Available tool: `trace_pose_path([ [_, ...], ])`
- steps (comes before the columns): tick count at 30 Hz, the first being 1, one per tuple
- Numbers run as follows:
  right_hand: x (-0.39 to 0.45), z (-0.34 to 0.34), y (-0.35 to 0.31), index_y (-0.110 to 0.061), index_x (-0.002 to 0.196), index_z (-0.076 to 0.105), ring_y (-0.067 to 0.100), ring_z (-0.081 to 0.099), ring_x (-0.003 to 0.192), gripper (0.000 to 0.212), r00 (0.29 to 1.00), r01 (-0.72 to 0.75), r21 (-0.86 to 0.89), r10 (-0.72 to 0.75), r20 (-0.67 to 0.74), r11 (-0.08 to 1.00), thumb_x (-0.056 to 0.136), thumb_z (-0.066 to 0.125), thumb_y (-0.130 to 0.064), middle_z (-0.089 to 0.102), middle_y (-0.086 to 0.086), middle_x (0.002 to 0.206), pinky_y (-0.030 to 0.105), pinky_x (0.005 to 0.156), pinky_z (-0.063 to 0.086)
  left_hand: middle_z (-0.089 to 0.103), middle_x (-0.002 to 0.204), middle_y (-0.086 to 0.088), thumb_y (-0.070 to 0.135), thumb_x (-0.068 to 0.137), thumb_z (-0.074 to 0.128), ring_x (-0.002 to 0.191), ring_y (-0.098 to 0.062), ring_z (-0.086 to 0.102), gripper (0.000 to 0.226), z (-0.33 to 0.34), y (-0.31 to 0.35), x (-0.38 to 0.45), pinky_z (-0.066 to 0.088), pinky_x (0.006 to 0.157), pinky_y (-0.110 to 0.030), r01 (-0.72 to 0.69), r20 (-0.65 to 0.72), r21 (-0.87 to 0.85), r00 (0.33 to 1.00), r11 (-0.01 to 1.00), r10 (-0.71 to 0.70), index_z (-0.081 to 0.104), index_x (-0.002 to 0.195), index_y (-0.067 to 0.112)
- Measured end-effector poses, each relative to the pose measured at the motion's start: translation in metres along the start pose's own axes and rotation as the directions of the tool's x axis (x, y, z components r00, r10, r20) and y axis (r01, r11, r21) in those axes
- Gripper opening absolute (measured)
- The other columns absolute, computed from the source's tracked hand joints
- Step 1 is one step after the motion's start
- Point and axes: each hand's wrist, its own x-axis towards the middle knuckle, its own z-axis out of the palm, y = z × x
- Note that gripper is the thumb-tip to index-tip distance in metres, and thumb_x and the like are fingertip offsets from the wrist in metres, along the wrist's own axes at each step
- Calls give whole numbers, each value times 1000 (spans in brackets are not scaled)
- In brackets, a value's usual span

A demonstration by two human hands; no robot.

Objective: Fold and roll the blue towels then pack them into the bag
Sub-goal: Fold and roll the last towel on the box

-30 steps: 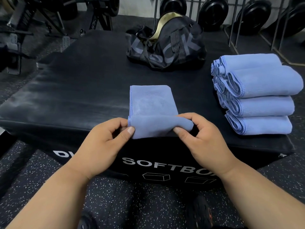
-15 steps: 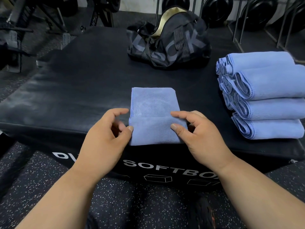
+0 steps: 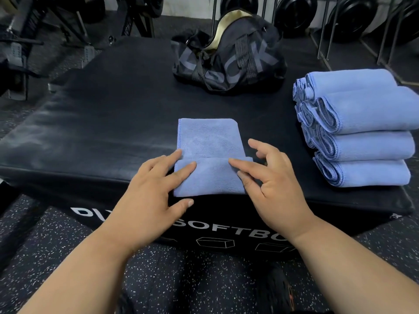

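A blue towel (image 3: 209,155) lies flat at the near edge of the black padded worktop (image 3: 90,132), its near end turned over into one flat fold that runs across its width. The left hand (image 3: 149,196) lies on the left end of that fold, fingers straight and spread, pressing the cloth down, released rather than grasping; its thumb hangs just off the near edge of the box. The right hand (image 3: 272,184) sits at the right end of the fold, index finger stretched across the top of it and touching, the other fingers relaxed and raised a little, nothing grasped. To the right on the same worktop, a stack of rolled blue towels (image 3: 362,128) is lined up, rolled ends facing left, well apart from the flat one. At the far side stands the black duffel bag (image 3: 229,57), its top open and showing a pale lining. Speckled rubber floor (image 3: 56,234) lies below, and weight plates (image 3: 294,12) line the far wall.
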Motion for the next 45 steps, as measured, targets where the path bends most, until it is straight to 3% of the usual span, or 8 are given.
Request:
trace_pose_path([
  [6, 0, -7, 5, -38, 141, 65, 2, 39, 137, 38, 991, 1, 12, -2, 130, 1000, 105, 54, -41, 43, -20, 157, 28, 120, 33, 39, 162, 14, 33, 92, 73, 138, -14, 38, 61, 2, -1, 5, 29, 116, -31, 9, -85, -48, 996, 999, -13, 56, 150, 37],
  [11, -1, -11, 4, -33, 147, 60, 5, 43, 136, 70, 975, 100, -38, -90, 205, 994, 84, 67, -63, 44, -17, 158, 32, 119, 35, 41, 155, 22, 35, 94, 72, 142, -5, 35, 54, -3, -2, 4, 31, 118, -30, 34, -97, -133, 994, 991, -47, 59, 145, 42],
  [15, 1, -11, 6, -35, 141, 64, 1, 49, 136, 61, 979, 119, 37, -124, 163, 992, 82, 72, -49, 55, -18, 150, 37, 116, 42, 40, 147, 32, 40, 95, 68, 141, 4, 32, 48, -7, -1, 3, 29, 113, -21, 54, -85, -193, 994, 980, -71, 61, 142, 45],
  [23, 1, -15, 3, -32, 125, 74, 3, 62, 125, 47, 990, -29, 197, 1, 144, 980, 83, 81, -13, 70, -23, 128, 36, 109, 50, 59, 130, 24, 40, 97, 68, 133, -9, 50, 21, -19, 4, 4, 39, 105, -26, 63, -32, -338, 996, 939, -78, 72, 117, 46],
  [25, 3, -19, 0, -31, 118, 76, 9, 68, 117, 38, 986, -78, 280, 34, 160, 957, 86, 79, -12, 74, -20, 118, 37, 103, 53, 66, 119, 20, 43, 99, 67, 121, -11, 58, 10, -21, 4, 5, 47, 99, -33, 77, -33, -370, 995, 926, -96, 72, 107, 39],
  [32, 5, -21, -5, -44, 127, 64, 28, 65, 93, 32, 968, -241, 419, 185, 171, 875, 97, 69, -34, 70, 10, 99, 47, 90, 53, 70, 89, 0, 62, 95, 59, 84, -28, 63, 44, -19, 11, 3, 54, 79, -52, 179, 5, -522, 978, 834, -207, 69, 102, 20],
  [38, 11, -14, -8, -48, 126, 61, 7, 52, 67, 25, 947, -311, 322, 265, 180, 894, 102, 61, -40, 55, -2, 73, 25, 68, 46, 65, 73, 2, 44, 98, 67, 61, -6, 53, 18, -13, 24, 8, 45, 60, -26, 283, -22, -586, 931, 759, -364, 62, 115, 41],
  [45, 16, -5, -11, -48, 136, 54, 6, 61, 85, 32, 947, -310, 62, 302, 112, 949, 105, 48, -51, 66, -12, 85, 32, 78, 47, 64, 80, 16, 49, 100, 61, 70, -4, 60, 19, -4, 33, 12, 45, 68, -31, 341, -208, -537, 834, 772, -512, 59, 117, 41],
])
